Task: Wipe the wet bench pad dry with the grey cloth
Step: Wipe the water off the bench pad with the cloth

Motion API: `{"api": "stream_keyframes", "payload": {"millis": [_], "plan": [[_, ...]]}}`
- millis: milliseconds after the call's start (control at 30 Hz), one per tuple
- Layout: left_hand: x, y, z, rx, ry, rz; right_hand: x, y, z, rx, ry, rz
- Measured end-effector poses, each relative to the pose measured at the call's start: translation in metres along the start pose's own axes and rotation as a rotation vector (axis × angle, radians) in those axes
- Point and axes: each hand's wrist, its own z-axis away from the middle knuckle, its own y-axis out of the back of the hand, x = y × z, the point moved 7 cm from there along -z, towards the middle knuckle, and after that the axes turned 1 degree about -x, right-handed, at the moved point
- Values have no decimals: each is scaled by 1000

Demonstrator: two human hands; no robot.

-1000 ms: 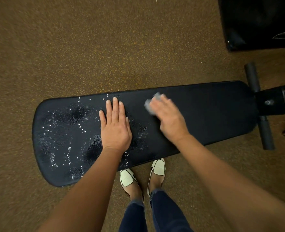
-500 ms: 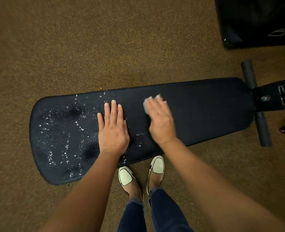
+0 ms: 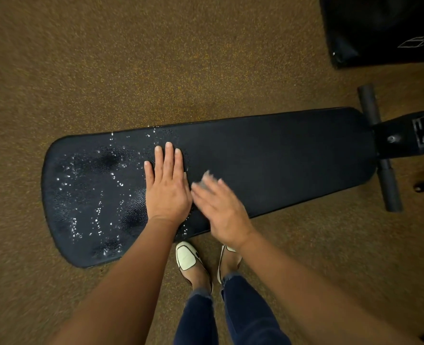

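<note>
Flooring (image 3: pixel 131 70) of brown speckled stuff fills the view around the bench pad (image 3: pixel 280 158). The pad is long, black and pebble-grained, broad and rounded at one end and narrower at the end that meets its frame. White beads and streaks of water lie scattered over the broad end. The surface from the pad's middle to its frame end looks matt and free of drops.

A black padded block (image 3: pixel 380 26) lies well apart from the pad, beyond its frame end. The frame bracket (image 3: pixel 405 135) joins the pad there, with a foam roller (image 3: pixel 390 190) on its near side.

The left hand (image 3: pixel 167 188) lies flat on the pad at the edge of the wet part, fingers straight and close together, its grip holding nothing. The right hand (image 3: pixel 222 210) is just beside it on the pad's near edge, blurred. Its fingers are spread and fairly straight, its grip apart, pressing down on the cloth.

Two pale shoes (image 3: pixel 187 257) stand on the floor just beside the pad's near edge. The grey cloth (image 3: pixel 202 184) shows only as a small blurred patch under the right fingertips, on the pad.
</note>
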Motion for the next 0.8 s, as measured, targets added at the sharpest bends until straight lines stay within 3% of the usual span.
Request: {"api": "stream_keyframes", "payload": {"millis": [67,133,267,400,500,600,667,800], "plan": [[0,-1,4,-12,-7,0,4,5,27,-65,123,23],[-1,0,9,-11,-4,0,29,15,30,-53,105,56],[-1,-4,16,-16,26,4,35,18,8,145,-278,-14],[-1,-4,21,-29,23,-7,-21,-9,38,26,-20,-43],[-2,-5,26,-43,5,-5,12,4,51,-30,76,13],[-2,-6,26,-34,16,-2,49,22,31,86,-189,14],[-1,-6,27,-27,26,5,33,17,22,151,-288,-1],[-2,-6,27,-38,21,0,-14,-9,57,-44,97,-28]]}}
